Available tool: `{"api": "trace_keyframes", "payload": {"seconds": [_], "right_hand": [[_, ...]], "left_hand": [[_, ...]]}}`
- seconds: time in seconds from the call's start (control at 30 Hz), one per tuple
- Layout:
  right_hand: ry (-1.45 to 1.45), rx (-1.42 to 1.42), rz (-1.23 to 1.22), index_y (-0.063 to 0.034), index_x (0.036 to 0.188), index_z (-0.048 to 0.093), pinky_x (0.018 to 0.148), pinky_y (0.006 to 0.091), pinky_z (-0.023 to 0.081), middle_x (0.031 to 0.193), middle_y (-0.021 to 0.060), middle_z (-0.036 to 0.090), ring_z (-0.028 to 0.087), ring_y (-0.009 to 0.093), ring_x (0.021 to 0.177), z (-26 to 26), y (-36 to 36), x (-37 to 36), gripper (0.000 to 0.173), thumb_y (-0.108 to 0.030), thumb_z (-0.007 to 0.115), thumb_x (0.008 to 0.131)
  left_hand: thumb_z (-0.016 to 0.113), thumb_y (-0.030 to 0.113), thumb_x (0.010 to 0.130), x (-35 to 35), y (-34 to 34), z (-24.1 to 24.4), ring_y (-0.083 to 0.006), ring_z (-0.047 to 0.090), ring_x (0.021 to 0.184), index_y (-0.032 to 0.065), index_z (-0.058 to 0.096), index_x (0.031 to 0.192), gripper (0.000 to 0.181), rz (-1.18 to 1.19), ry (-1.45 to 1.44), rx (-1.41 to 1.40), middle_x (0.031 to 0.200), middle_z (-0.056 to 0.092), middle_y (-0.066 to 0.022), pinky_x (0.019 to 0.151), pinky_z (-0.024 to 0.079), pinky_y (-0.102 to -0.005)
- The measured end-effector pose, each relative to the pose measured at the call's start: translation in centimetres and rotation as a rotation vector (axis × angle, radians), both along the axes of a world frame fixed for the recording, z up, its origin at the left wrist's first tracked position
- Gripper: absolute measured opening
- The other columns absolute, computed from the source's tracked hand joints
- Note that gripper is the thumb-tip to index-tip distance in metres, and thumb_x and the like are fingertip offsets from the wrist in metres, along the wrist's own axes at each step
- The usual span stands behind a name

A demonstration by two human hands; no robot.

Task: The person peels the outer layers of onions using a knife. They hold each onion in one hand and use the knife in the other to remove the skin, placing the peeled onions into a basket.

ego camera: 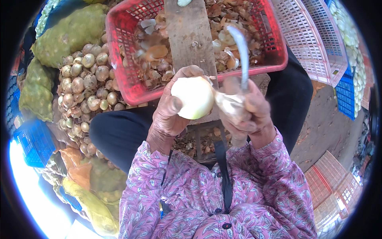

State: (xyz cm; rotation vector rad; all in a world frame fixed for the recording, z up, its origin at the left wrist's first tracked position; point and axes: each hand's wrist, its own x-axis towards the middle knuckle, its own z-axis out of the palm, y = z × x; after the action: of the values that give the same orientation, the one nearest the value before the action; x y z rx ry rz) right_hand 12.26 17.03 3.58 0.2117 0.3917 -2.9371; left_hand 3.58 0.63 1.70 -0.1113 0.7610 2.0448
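My left hand (170, 110) is closed around a large, pale peeled onion (193, 98), its smooth white side facing up. Close beside it on the right, my right hand (253, 110) grips a knife with a curved blade (240, 50) that points up and away from me. Whitish onion skin (231, 104) is bunched between the fingers of that hand and touches or nearly touches the onion; motion blur hides the exact contact. Beyond both hands a wooden board (191, 38) lies across a red plastic basket (125, 86) holding brown and white onion peelings (156, 52).
Unpeeled onions (89, 80) are heaped at the left, beside green mesh sacks (71, 35) and a blue basket (34, 143). Pale plastic crates (301, 38) stand at the upper right, near many peeled onions (347, 27). Pinkish crates (325, 173) lie at the lower right.
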Motion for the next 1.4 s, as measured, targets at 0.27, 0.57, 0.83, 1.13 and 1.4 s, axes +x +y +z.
{"api": "trace_keyframes", "payload": {"seconds": [0.27,0.57,0.83,1.13,1.4], "right_hand": [[-0.156,1.718,-0.098,0.0035,0.095,0.062,0.052,0.0212,0.041,0.070,0.0000,0.058,0.050,0.004,0.059,-0.3,3.7,-1.5,0.019,-0.007,0.066,0.079],[-0.102,1.293,-0.134,0.0005,0.107,0.060,0.055,0.0259,0.048,0.075,0.0068,0.062,0.060,0.015,0.060,-0.5,-2.2,-0.4,0.022,-0.007,0.063,0.087],[0.157,2.000,0.063,-0.0023,0.098,0.059,0.059,0.0367,0.048,0.083,0.0145,0.059,0.061,0.033,0.069,-0.6,-1.1,1.5,0.017,-0.001,0.059,0.082],[-0.496,0.956,0.045,-0.0029,0.094,0.061,0.040,0.0186,0.034,0.063,-0.0037,0.052,0.045,0.002,0.048,-1.3,0.7,-0.4,0.010,-0.011,0.057,0.091],[-0.110,1.404,-0.108,-0.0002,0.089,0.062,0.047,0.0239,0.041,0.063,-0.0005,0.056,0.051,0.008,0.050,0.6,-0.9,-3.2,0.015,-0.015,0.064,0.087]], "left_hand": [[0.084,0.035,0.057,-0.7,-0.8,0.1,-0.0316,0.058,0.106,0.0008,0.044,0.124,0.085,0.052,0.126,-0.084,0.113,0.056,-0.0159,0.089,0.051,-0.0405],[0.084,0.028,0.055,-0.7,-0.5,0.1,-0.0194,0.060,0.098,0.0013,0.041,0.127,0.089,0.083,0.255,-0.263,0.106,0.058,-0.0089,0.085,0.052,-0.0318],[0.082,0.021,0.057,-0.9,-0.9,-0.4,-0.0191,0.061,0.097,-0.0003,0.043,0.124,0.081,0.112,0.250,-0.313,0.104,0.059,-0.0092,0.085,0.052,-0.0317],[0.080,0.021,0.056,-0.5,-1.2,0.1,-0.0177,0.061,0.096,0.0012,0.046,0.123,0.077,0.060,0.224,-0.321,0.104,0.059,-0.0076,0.083,0.052,-0.0311],[0.079,0.027,0.053,-0.3,-0.5,1.1,-0.0181,0.061,0.096,0.0000,0.044,0.125,0.085,-0.024,0.216,-0.321,0.106,0.058,-0.0090,0.080,0.053,-0.0303]]}}
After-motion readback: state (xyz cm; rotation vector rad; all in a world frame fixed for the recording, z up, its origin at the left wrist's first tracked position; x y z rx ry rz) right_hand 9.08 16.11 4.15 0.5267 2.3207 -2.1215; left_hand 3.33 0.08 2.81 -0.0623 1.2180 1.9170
